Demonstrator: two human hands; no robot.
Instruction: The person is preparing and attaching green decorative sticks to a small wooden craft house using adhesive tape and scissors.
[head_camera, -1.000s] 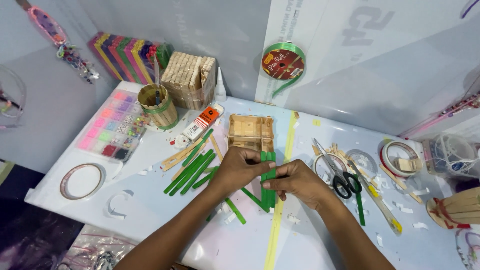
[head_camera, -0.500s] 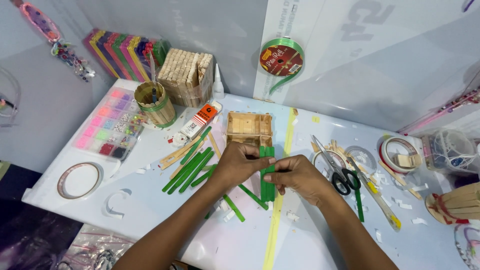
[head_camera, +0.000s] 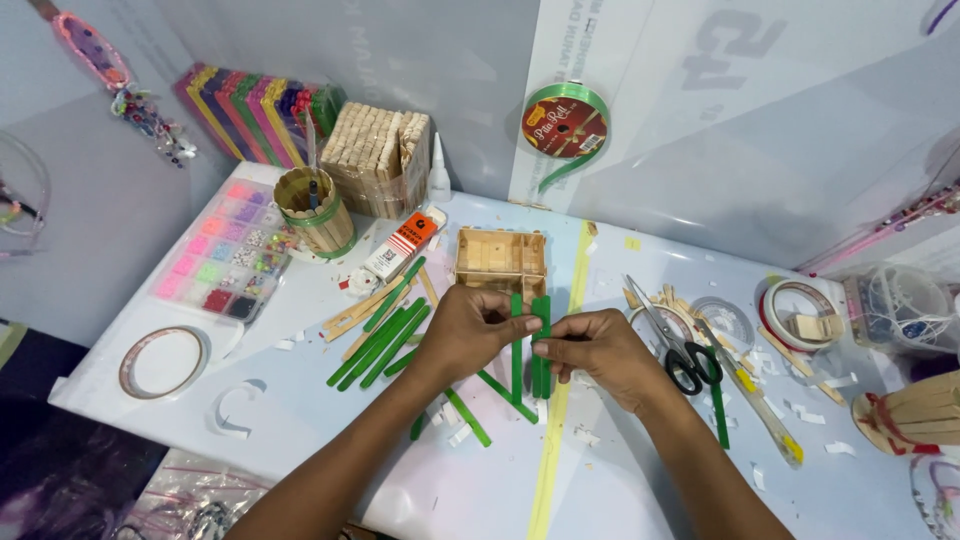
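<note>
Both hands work at the centre of the white table (head_camera: 300, 330). The left hand (head_camera: 470, 330) pinches 1 green craft stick (head_camera: 516, 345) between thumb and fingertips, holding it upright near its top end. The right hand (head_camera: 600, 352) is closed on a pair of green sticks (head_camera: 541, 345) held side by side, just beside the single stick. The exact finger contact on the far side of the pair cannot be seen.

Position of the held sticks: in front of the small open wooden box (head_camera: 500, 262), above a yellow strip (head_camera: 560, 390) that runs down the table.

Loose green sticks (head_camera: 385, 340) lie left of the left hand, mixed with plain wooden sticks.

Packages and labelled items:
- White glue tube with red label (head_camera: 402, 247), lying diagonally behind the loose sticks.
- Round spool of green ribbon with a red circular label (head_camera: 565, 125), on the rear wall.
- Clear compartment tray of pink, green and dark beads (head_camera: 225, 255), at the left.
- Roll of clear tape (head_camera: 163, 362), flat at the near left.

Black-handled scissors (head_camera: 675, 345) lie just right of the right hand.
</note>
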